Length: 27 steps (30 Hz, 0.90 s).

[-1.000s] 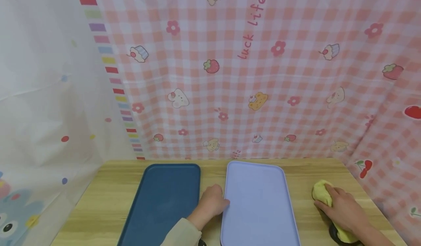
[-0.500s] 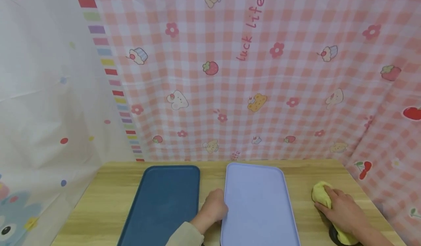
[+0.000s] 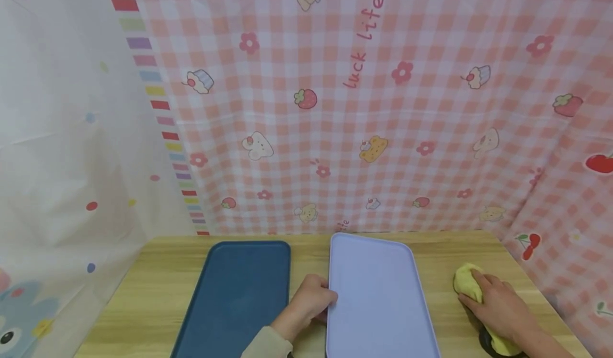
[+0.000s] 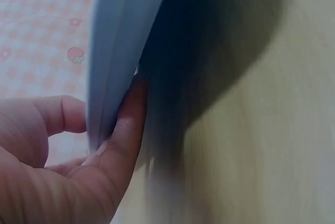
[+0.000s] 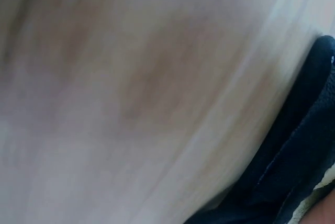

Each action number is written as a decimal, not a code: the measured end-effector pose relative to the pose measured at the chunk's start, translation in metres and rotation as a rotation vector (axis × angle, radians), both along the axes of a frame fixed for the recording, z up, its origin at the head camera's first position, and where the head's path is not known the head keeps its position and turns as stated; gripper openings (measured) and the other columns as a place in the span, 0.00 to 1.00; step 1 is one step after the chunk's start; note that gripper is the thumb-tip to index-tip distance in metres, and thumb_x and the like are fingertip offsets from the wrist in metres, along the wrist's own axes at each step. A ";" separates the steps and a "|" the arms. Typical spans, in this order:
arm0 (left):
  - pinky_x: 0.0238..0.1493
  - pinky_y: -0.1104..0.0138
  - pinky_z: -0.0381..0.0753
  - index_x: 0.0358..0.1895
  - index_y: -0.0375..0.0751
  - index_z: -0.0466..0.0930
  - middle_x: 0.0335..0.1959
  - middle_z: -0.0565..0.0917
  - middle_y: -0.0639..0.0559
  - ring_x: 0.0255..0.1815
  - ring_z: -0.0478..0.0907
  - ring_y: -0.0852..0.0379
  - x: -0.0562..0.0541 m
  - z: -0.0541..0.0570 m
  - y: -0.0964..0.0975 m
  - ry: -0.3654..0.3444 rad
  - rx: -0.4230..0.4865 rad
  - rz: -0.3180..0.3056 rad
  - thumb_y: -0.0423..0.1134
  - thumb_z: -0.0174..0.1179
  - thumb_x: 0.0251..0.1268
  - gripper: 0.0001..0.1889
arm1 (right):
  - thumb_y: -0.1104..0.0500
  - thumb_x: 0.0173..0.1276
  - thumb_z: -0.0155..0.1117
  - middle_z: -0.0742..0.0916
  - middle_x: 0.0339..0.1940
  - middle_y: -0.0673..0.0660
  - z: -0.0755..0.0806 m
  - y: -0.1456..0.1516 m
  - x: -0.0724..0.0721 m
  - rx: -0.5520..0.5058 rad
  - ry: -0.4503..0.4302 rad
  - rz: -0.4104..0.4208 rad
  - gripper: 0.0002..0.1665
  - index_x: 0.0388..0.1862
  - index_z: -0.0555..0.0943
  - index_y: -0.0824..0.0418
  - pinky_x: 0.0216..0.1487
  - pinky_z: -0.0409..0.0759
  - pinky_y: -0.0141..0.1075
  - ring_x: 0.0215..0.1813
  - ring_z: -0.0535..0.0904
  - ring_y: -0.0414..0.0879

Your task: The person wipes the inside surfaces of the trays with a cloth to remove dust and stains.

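My left hand (image 3: 307, 302) pinches the left rim of a lavender tray (image 3: 378, 299), thumb on the upper side. In the left wrist view, fingers (image 4: 123, 140) reach under the tray (image 4: 112, 41), whose gripped edge stands raised over the wood with a shadow below. Over at the right, my right hand (image 3: 505, 307) grips a crumpled yellow cloth (image 3: 468, 283), thumb on its left side. A black piece (image 3: 487, 342) pokes out beneath the cloth near the wrist. The right wrist view shows a black leather-like edge (image 5: 293, 145) with a pale border beside the skin.
A dark blue tray (image 3: 239, 299) lies flat on the wooden table (image 3: 129, 305), left of my left hand. Behind the table hangs a pink checked cloth (image 3: 287, 182), continuing along the right side. A white printed cloth (image 3: 72, 150) hangs at the left.
My left hand went from beside the lavender tray to pinching its rim. The tray's left edge has come up and shifted slightly right. The right hand stays on the yellow cloth.
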State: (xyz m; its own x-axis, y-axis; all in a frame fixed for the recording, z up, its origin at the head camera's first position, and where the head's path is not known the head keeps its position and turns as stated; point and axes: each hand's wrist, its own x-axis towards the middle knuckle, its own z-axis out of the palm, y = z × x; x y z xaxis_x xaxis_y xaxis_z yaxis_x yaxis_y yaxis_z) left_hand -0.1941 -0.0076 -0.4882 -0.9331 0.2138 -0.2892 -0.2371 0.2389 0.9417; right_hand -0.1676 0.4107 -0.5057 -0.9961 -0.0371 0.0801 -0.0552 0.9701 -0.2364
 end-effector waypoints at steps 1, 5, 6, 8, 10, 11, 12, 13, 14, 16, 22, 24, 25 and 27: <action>0.24 0.58 0.86 0.33 0.26 0.82 0.28 0.83 0.42 0.24 0.84 0.51 0.000 0.000 0.001 -0.012 0.021 0.011 0.23 0.53 0.48 0.10 | 0.36 0.73 0.64 0.77 0.59 0.84 0.000 0.000 0.000 0.000 0.005 0.000 0.52 0.72 0.66 0.80 0.53 0.73 0.72 0.56 0.73 0.82; 0.25 0.61 0.85 0.31 0.30 0.78 0.30 0.83 0.43 0.25 0.83 0.52 0.001 -0.001 0.005 -0.054 0.093 0.047 0.23 0.51 0.43 0.09 | 0.37 0.72 0.65 0.77 0.59 0.84 -0.002 0.000 0.001 -0.002 0.022 0.000 0.51 0.72 0.67 0.80 0.53 0.73 0.72 0.56 0.73 0.82; 0.25 0.61 0.84 0.30 0.31 0.77 0.30 0.83 0.43 0.25 0.83 0.52 0.001 -0.001 0.006 -0.064 0.110 0.053 0.23 0.51 0.42 0.09 | 0.37 0.72 0.65 0.77 0.59 0.83 -0.002 0.000 0.001 -0.002 0.025 0.001 0.51 0.72 0.67 0.80 0.53 0.72 0.72 0.56 0.73 0.82; 0.27 0.62 0.84 0.30 0.32 0.75 0.32 0.83 0.42 0.27 0.82 0.53 0.002 -0.003 0.009 -0.081 0.154 0.066 0.23 0.50 0.40 0.10 | 0.37 0.72 0.65 0.77 0.59 0.83 -0.002 0.000 0.001 -0.002 0.028 0.002 0.51 0.71 0.67 0.80 0.53 0.72 0.72 0.56 0.73 0.82; 0.27 0.62 0.84 0.30 0.34 0.73 0.33 0.82 0.42 0.28 0.82 0.53 0.003 -0.005 0.011 -0.092 0.191 0.077 0.23 0.49 0.38 0.11 | 0.38 0.72 0.65 0.78 0.59 0.83 -0.003 0.000 0.001 0.001 0.028 0.003 0.51 0.71 0.67 0.80 0.53 0.72 0.72 0.56 0.73 0.82; 0.28 0.62 0.84 0.30 0.34 0.72 0.33 0.82 0.42 0.28 0.82 0.53 0.003 -0.006 0.012 -0.097 0.208 0.080 0.23 0.49 0.37 0.11 | 0.37 0.72 0.65 0.78 0.59 0.83 -0.003 0.001 0.001 0.001 0.026 0.004 0.51 0.71 0.67 0.80 0.53 0.72 0.72 0.56 0.73 0.82; 0.28 0.62 0.85 0.31 0.34 0.72 0.33 0.81 0.42 0.29 0.82 0.53 0.004 -0.008 0.013 -0.100 0.226 0.083 0.23 0.48 0.37 0.12 | 0.37 0.73 0.65 0.78 0.59 0.83 -0.003 0.001 0.001 0.001 0.025 0.004 0.51 0.71 0.67 0.80 0.53 0.73 0.72 0.56 0.73 0.82; 0.29 0.61 0.85 0.31 0.34 0.72 0.34 0.81 0.42 0.29 0.83 0.52 0.004 -0.009 0.014 -0.103 0.245 0.085 0.23 0.48 0.37 0.12 | 0.37 0.73 0.65 0.78 0.59 0.83 -0.003 0.001 0.001 0.001 0.023 0.005 0.51 0.72 0.67 0.80 0.53 0.73 0.72 0.56 0.74 0.82; 0.29 0.60 0.86 0.32 0.34 0.72 0.33 0.81 0.42 0.29 0.83 0.52 0.005 -0.010 0.015 -0.106 0.261 0.087 0.23 0.48 0.37 0.13 | 0.37 0.73 0.64 0.78 0.59 0.83 -0.003 0.001 0.001 0.001 0.020 0.004 0.51 0.72 0.67 0.80 0.53 0.73 0.72 0.56 0.74 0.82; 0.31 0.58 0.87 0.35 0.32 0.72 0.33 0.82 0.42 0.30 0.84 0.51 0.006 -0.012 0.016 -0.117 0.292 0.087 0.22 0.47 0.38 0.15 | 0.37 0.73 0.65 0.78 0.59 0.83 -0.003 0.001 0.001 -0.003 0.018 0.005 0.51 0.72 0.67 0.80 0.53 0.73 0.71 0.56 0.74 0.81; 0.31 0.59 0.88 0.35 0.33 0.75 0.30 0.85 0.43 0.29 0.86 0.52 0.007 -0.014 0.016 -0.120 0.322 0.091 0.22 0.50 0.40 0.14 | 0.46 0.70 0.71 0.82 0.56 0.81 -0.001 0.005 -0.001 -0.043 0.039 0.034 0.46 0.68 0.70 0.82 0.52 0.76 0.69 0.54 0.79 0.78; 0.32 0.60 0.88 0.35 0.32 0.76 0.30 0.85 0.44 0.30 0.85 0.53 0.007 -0.015 0.016 -0.123 0.335 0.084 0.22 0.50 0.41 0.14 | 0.50 0.69 0.73 0.83 0.54 0.80 0.001 0.007 -0.002 -0.059 0.034 0.048 0.44 0.67 0.71 0.82 0.50 0.78 0.67 0.53 0.81 0.75; 0.32 0.60 0.88 0.36 0.31 0.77 0.30 0.85 0.44 0.30 0.85 0.53 0.007 -0.015 0.015 -0.122 0.341 0.078 0.22 0.51 0.42 0.14 | 0.51 0.68 0.73 0.84 0.53 0.80 0.002 0.008 -0.003 -0.066 0.033 0.054 0.42 0.66 0.71 0.83 0.50 0.78 0.66 0.52 0.82 0.73; 0.33 0.59 0.88 0.39 0.29 0.79 0.31 0.86 0.44 0.31 0.86 0.53 0.007 -0.016 0.015 -0.120 0.360 0.064 0.22 0.50 0.43 0.15 | 0.54 0.67 0.74 0.84 0.52 0.79 0.003 0.010 -0.004 -0.075 0.029 0.061 0.41 0.66 0.72 0.83 0.49 0.79 0.65 0.51 0.83 0.71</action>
